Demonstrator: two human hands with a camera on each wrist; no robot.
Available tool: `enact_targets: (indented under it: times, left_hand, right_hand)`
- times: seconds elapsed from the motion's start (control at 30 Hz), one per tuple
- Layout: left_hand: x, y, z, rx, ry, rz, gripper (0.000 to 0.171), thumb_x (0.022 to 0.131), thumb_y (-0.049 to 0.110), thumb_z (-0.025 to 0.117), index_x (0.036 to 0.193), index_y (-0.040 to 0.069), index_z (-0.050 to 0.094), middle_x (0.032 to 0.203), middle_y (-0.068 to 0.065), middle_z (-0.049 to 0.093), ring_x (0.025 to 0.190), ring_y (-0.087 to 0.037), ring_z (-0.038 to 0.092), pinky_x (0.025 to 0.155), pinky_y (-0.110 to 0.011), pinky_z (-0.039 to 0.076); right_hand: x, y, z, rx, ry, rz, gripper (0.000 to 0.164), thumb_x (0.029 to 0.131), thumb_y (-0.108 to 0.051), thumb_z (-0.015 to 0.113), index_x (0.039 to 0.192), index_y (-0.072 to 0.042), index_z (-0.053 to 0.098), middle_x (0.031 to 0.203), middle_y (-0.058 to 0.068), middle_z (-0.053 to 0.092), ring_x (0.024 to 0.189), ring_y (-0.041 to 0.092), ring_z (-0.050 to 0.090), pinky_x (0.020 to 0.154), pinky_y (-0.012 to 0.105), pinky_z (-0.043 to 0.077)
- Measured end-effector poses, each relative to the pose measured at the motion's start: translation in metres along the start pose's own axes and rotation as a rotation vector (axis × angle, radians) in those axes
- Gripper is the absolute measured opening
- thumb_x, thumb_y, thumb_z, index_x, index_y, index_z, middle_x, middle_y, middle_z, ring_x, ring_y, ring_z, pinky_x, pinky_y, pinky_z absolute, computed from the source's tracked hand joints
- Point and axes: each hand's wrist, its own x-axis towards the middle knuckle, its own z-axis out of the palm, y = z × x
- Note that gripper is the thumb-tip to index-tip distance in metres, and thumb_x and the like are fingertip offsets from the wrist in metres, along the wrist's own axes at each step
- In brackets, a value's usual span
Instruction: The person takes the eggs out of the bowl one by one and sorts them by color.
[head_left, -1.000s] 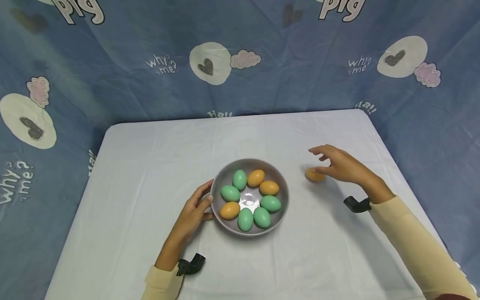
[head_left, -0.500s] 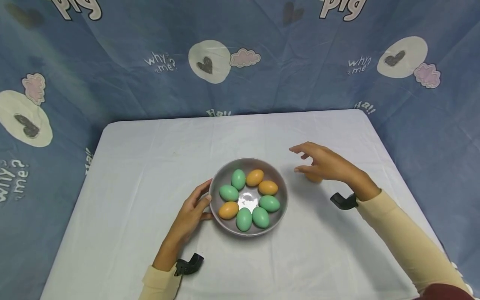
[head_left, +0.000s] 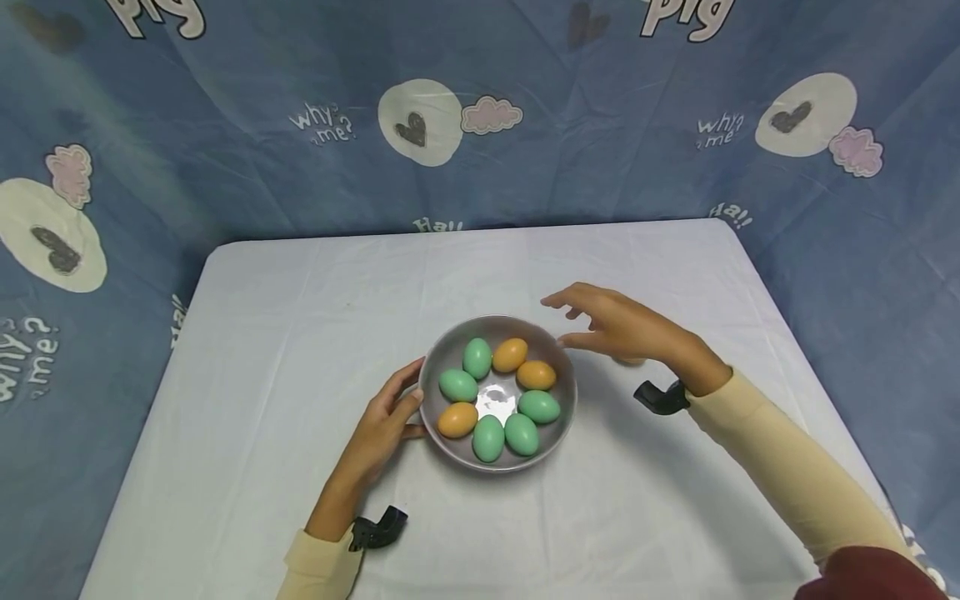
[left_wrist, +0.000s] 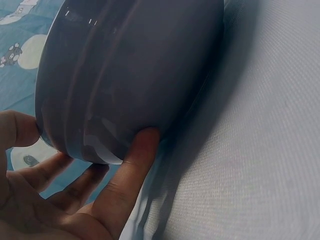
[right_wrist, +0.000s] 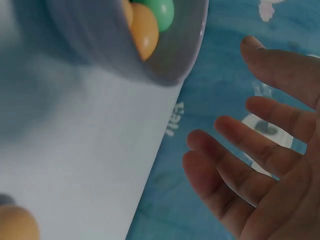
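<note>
A grey bowl (head_left: 441, 357) stands on the white-covered table, holding several green eggs (head_left: 488, 438) and 3 orange eggs (head_left: 457, 419), set in a ring. My left hand (head_left: 381, 427) grips its left side; in the left wrist view, the thumb meets the rim and fingers (left_wrist: 141, 150) lie along the outer wall. Above the table at the bowl's upper right, my right hand (head_left: 618, 325) hovers, its palm bare in the right wrist view and fingers (right_wrist: 270, 150) spread. Beneath it lies another orange egg (right_wrist: 17, 225), mostly hidden by the hand in the head view.
The white tablecloth (head_left: 315, 308) stretches around the bowl to the table's edges. A blue patterned curtain (head_left: 525, 183) hangs behind and at both sides. Each wrist carries a black mount (head_left: 378, 529).
My right hand has moved left from over the loose orange egg toward the bowl's rim, carrying nothing. The egg has stayed on the table. My left hand keeps its grip on the bowl.
</note>
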Motion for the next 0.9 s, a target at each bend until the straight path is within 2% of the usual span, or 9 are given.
enact_targets:
  times: [0.17, 0.27, 0.47, 0.57, 0.73, 0.9]
  left_hand:
    - [-0.001, -0.001, -0.001, 0.002, 0.000, 0.003, 0.053, 0.107, 0.025, 0.049, 0.156, 0.019, 0.032, 0.161, -0.011, 0.032, 0.135, -0.041, 0.046, 0.080, -0.033, 0.062]
    - [-0.001, -0.001, -0.001, 0.002, -0.004, 0.009, 0.053, 0.107, 0.026, 0.049, 0.156, 0.020, 0.033, 0.161, -0.011, 0.031, 0.135, -0.041, 0.046, 0.080, -0.033, 0.062]
    - [-0.001, -0.002, -0.002, -0.003, -0.011, 0.008, 0.052, 0.107, 0.027, 0.049, 0.156, 0.022, 0.033, 0.162, -0.009, 0.031, 0.135, -0.041, 0.046, 0.081, -0.034, 0.062]
    - [-0.001, -0.002, -0.003, -0.013, -0.011, 0.006, 0.052, 0.107, 0.028, 0.049, 0.156, 0.022, 0.033, 0.162, -0.009, 0.031, 0.136, -0.041, 0.046, 0.081, -0.035, 0.062]
    - [-0.001, -0.003, -0.003, -0.026, -0.016, 0.014, 0.053, 0.107, 0.028, 0.049, 0.156, 0.021, 0.033, 0.161, -0.009, 0.031, 0.136, -0.042, 0.045, 0.081, -0.035, 0.062]
    - [0.000, -0.003, -0.003, -0.036, -0.029, 0.025, 0.053, 0.107, 0.026, 0.049, 0.156, 0.020, 0.032, 0.161, -0.010, 0.031, 0.135, -0.043, 0.046, 0.082, -0.036, 0.062]
  right_hand:
    - [0.011, -0.012, 0.007, -0.009, -0.040, -0.027, 0.058, 0.089, -0.029, 0.077, 0.141, -0.013, 0.055, 0.137, 0.004, 0.058, 0.117, 0.025, 0.061, 0.091, 0.040, 0.057]
    - [0.017, -0.018, 0.013, -0.023, -0.061, -0.072, 0.054, 0.090, -0.028, 0.076, 0.139, -0.013, 0.057, 0.134, 0.005, 0.060, 0.115, 0.025, 0.061, 0.090, 0.038, 0.056]
    - [0.029, -0.032, 0.024, -0.051, -0.109, -0.176, 0.051, 0.091, -0.022, 0.074, 0.138, -0.010, 0.057, 0.129, 0.006, 0.062, 0.117, 0.025, 0.060, 0.099, 0.040, 0.052]
    - [0.035, -0.040, 0.029, -0.062, -0.143, -0.205, 0.052, 0.092, -0.024, 0.074, 0.139, -0.009, 0.057, 0.128, 0.006, 0.062, 0.115, 0.025, 0.061, 0.099, 0.039, 0.052]
    - [0.045, -0.052, 0.036, -0.045, -0.186, -0.224, 0.051, 0.092, -0.025, 0.075, 0.137, -0.009, 0.057, 0.125, 0.007, 0.062, 0.106, 0.022, 0.060, 0.094, 0.035, 0.052]
    - [0.054, -0.063, 0.046, -0.062, -0.249, -0.229, 0.051, 0.092, -0.025, 0.074, 0.138, -0.012, 0.057, 0.135, 0.007, 0.058, 0.116, 0.021, 0.059, 0.103, 0.037, 0.050]
